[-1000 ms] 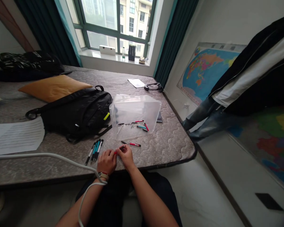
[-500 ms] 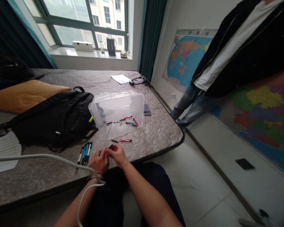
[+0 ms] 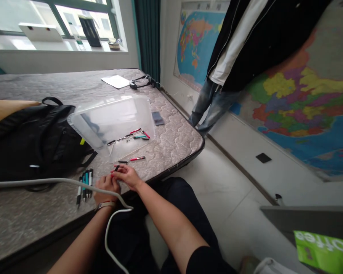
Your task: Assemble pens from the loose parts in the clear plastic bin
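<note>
Close together at the mattress edge, my left hand and my right hand are both closed on a small red and black pen; fingers cover most of it. Just beyond them lie a black pen part and a red pen piece. A clear plastic box rests on its side, its opening toward me, with several pen parts in red, black and teal inside. To the left of my left hand, several assembled pens in white, black and teal lie side by side.
A black backpack lies left of the box on the mattress. A pale cable crosses in front of my left wrist. White paper and a black headset-like object sit at the back. A person stands at right.
My view has swung right, so everything sits further left, and a green packet shows at lower right. Both hands stay together on the red and black pen.
</note>
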A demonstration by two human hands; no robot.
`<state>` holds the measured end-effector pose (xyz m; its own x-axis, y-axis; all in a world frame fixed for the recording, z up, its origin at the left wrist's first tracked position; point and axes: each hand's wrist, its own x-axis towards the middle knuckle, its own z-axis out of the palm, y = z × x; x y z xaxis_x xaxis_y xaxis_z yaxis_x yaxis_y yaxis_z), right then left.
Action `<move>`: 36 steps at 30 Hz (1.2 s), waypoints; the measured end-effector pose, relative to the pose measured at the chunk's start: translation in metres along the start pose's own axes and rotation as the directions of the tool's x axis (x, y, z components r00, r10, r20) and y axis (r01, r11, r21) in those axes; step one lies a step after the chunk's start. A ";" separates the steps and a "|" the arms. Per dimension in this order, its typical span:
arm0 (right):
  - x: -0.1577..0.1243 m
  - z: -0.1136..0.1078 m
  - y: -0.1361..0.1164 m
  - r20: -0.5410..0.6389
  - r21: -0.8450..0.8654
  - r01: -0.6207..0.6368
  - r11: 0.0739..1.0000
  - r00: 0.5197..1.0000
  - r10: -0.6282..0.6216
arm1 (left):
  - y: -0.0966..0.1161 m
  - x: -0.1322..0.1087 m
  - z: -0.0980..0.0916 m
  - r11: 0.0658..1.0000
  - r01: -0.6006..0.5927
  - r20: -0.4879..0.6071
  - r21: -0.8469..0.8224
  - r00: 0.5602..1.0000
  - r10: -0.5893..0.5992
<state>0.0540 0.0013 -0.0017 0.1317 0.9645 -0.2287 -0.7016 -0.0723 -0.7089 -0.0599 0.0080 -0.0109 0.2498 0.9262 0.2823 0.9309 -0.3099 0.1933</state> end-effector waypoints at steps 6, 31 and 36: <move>-0.003 0.000 -0.006 0.011 0.069 -0.038 0.997 0.999 0.037 | 0.002 0.002 -0.007 1.000 -0.012 0.019 -0.012 1.000 0.012; -0.020 -0.010 -0.015 0.096 0.028 -0.139 0.990 0.986 0.135 | -0.014 -0.016 -0.012 0.989 -0.090 0.123 -0.116 0.987 0.104; -0.020 -0.006 -0.014 0.005 -0.029 -0.095 0.995 0.995 0.096 | -0.013 -0.018 -0.012 0.992 -0.113 0.116 -0.053 0.986 0.118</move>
<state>0.0649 -0.0185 0.0089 0.0603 0.9545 -0.2919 -0.6903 -0.1714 -0.7030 -0.0799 -0.0072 -0.0072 0.3873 0.9018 0.1919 0.8813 -0.4232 0.2102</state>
